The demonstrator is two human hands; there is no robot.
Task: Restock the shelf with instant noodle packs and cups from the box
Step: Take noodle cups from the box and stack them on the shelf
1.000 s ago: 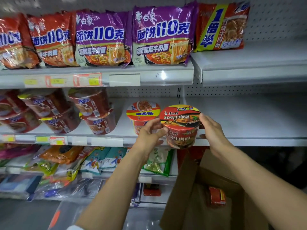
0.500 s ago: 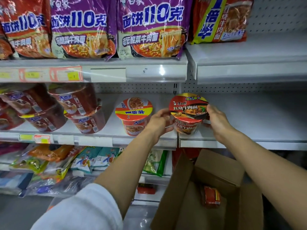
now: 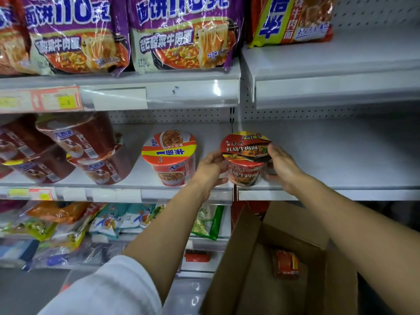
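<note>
Centre-left of frame, yellow-lidded cup (image 3: pixel 169 158) parked upright on the middle shelf (image 3: pixel 341 155). Just right of it, left hand (image 3: pixel 210 169) curled round the red noodle cup (image 3: pixel 246 159), right hand (image 3: pixel 283 165) clasping its far side, base right at the shelf's front edge. Likely light, thin-walled, slick under film; best gripped low on the sidewall, not the foil lid. Lower right, open box (image 3: pixel 261 258), one red pack (image 3: pixel 286 264) inside.

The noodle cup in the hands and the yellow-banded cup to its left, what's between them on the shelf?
In the head view, only the left hand gripping the held cup and bare white shelf lie before the yellow-banded cup.
</note>
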